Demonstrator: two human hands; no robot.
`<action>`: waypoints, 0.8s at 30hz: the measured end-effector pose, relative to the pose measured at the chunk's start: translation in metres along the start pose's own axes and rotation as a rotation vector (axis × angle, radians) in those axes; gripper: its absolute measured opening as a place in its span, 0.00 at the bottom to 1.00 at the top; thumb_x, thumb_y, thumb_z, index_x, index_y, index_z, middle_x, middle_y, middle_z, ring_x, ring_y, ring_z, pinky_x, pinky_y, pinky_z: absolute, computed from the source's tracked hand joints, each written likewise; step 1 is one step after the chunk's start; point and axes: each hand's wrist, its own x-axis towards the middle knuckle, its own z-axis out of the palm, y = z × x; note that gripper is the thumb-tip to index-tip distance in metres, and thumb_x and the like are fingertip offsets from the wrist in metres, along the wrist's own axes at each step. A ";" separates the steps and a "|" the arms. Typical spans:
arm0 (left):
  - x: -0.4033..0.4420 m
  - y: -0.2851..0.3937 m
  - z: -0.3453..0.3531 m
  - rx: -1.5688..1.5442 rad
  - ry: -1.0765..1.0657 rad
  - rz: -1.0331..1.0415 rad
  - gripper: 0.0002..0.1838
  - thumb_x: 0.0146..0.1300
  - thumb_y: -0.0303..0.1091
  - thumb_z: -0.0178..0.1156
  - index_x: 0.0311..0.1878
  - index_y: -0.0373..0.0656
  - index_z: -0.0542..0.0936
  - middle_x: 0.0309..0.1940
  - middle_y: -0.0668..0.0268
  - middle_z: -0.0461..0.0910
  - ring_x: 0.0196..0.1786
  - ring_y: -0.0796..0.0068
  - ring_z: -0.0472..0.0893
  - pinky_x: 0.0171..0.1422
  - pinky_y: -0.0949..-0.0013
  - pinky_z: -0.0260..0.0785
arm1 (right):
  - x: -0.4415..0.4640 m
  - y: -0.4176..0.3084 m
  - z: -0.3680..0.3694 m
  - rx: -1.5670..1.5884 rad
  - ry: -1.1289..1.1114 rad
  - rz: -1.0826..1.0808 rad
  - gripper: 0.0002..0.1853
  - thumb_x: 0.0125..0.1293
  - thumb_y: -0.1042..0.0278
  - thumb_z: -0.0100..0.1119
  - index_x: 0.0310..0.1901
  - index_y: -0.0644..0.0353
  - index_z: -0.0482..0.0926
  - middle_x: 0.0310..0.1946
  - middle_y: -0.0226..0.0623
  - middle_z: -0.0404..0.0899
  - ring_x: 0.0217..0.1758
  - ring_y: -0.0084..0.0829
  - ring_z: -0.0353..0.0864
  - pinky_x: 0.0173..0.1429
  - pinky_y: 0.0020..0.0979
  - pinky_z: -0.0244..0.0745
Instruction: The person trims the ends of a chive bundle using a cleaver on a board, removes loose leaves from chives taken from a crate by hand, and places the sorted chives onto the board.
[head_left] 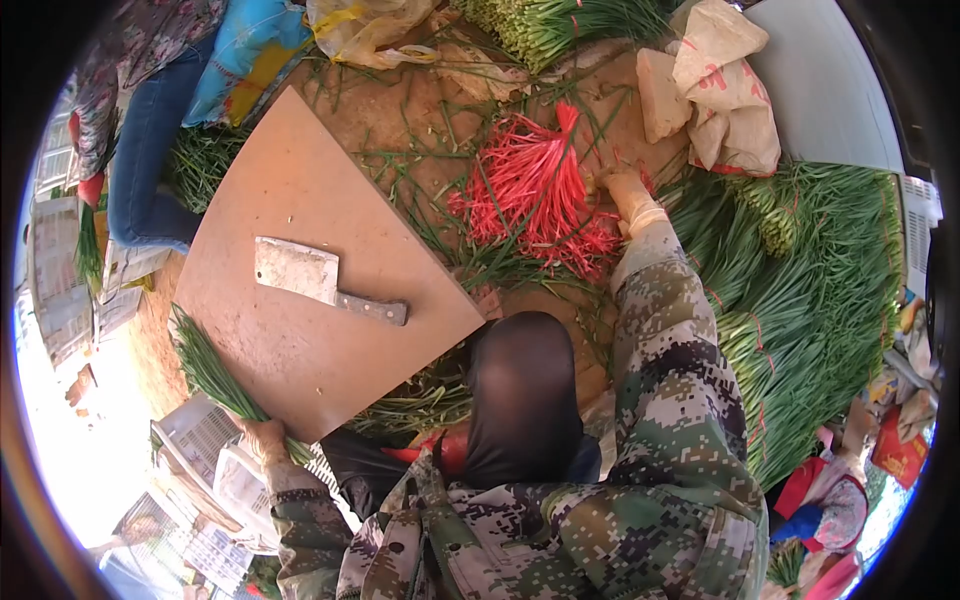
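Note:
My left hand (262, 438) is wrapped round a bunch of green stalks (214, 372) at the lower left edge of a brown board (310, 190). On that board lies a cleaver (298, 270) with its handle toward the right. My right hand (622, 188) is at the right side of a heap of red ties (530, 180) on the ground. Its fingers are bent at the ties, and what they hold, if anything, is too small to make out.
Large piles of green stalks (810, 290) lie at the right, more (560, 25) at the top. A cloth sack (725, 90) is at the upper right. Crates (205, 440) stand at the lower left. Another person's leg (150, 140) is upper left; a person (835, 505) is lower right.

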 end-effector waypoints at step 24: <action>0.003 0.011 -0.008 -0.045 -0.030 -0.019 0.47 0.47 0.33 0.68 0.72 0.40 0.58 0.54 0.42 0.79 0.57 0.43 0.80 0.61 0.53 0.73 | -0.021 -0.011 0.036 0.385 -0.210 0.013 0.15 0.76 0.67 0.47 0.49 0.68 0.81 0.27 0.24 0.76 0.28 0.22 0.74 0.33 0.23 0.70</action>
